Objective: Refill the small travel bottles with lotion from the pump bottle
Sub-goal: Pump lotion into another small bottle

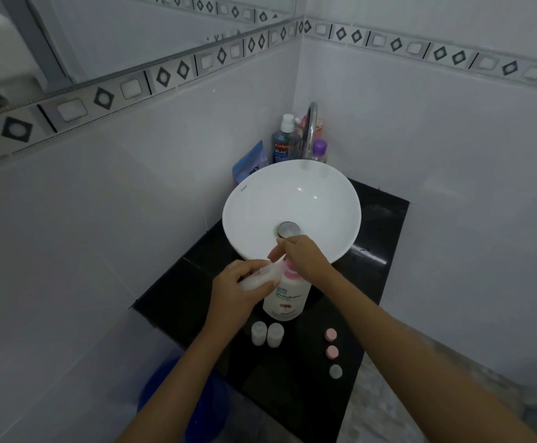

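Observation:
A white lotion pump bottle (288,298) with a pink pump stands on the black counter in front of the basin. My right hand (302,255) lies on top of its pump head, fingers closed over it. My left hand (240,290) holds a small translucent travel bottle (265,276) tilted, its mouth up against the pump's spout. Two more small white travel bottles (258,333) (275,334) stand upright without caps just in front of the pump bottle. Three loose caps lie to the right: two pink (331,334) (332,351) and one grey (335,371).
A white bowl basin (251,199) with a metal drain sits behind the hands on the black counter (382,251). Behind it are a chrome tap (311,129), a blue mouthwash bottle (282,145), a purple-capped bottle (320,150) and a blue pouch (250,161). A blue bucket (181,398) is on the floor at left.

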Tool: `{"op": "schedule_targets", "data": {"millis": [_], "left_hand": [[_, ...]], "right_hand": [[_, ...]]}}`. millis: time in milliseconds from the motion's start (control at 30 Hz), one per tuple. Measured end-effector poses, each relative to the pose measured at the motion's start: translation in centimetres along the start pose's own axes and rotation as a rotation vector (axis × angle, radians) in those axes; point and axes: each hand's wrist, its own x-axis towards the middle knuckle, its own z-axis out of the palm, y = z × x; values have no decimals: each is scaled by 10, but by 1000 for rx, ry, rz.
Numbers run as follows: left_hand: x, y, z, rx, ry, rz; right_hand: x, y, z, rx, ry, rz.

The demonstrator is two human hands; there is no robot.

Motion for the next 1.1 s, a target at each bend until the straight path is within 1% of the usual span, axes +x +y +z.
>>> {"op": "schedule_targets", "data": {"millis": [67, 167, 300, 433, 567, 667, 767, 900, 1100], "left_hand": [[1, 4, 0, -5, 0, 17], [3, 8, -3, 14, 6, 56], [4, 7, -3, 16, 4, 59], [5, 2, -1, 29, 4, 32], [3, 0, -1, 29, -6, 18], [4, 4, -2, 14, -6, 42], [5, 6, -3, -7, 0, 60], [6, 3, -2, 2, 0, 74], [7, -6, 0, 24, -3, 30]], "right_hand": [[3, -4, -6, -58, 31, -73], [6, -10, -12, -54, 49, -162], [7, -6, -6, -8, 29, -106], [7, -1, 0, -12, 58, -32], [3, 3, 1, -10, 18, -7], [7, -3, -7, -59, 83, -111], [7, -5, -8, -12, 131, -203], [9, 1, -2, 56, 85, -143], [8, 8, 6, 50, 78, -70]]}}
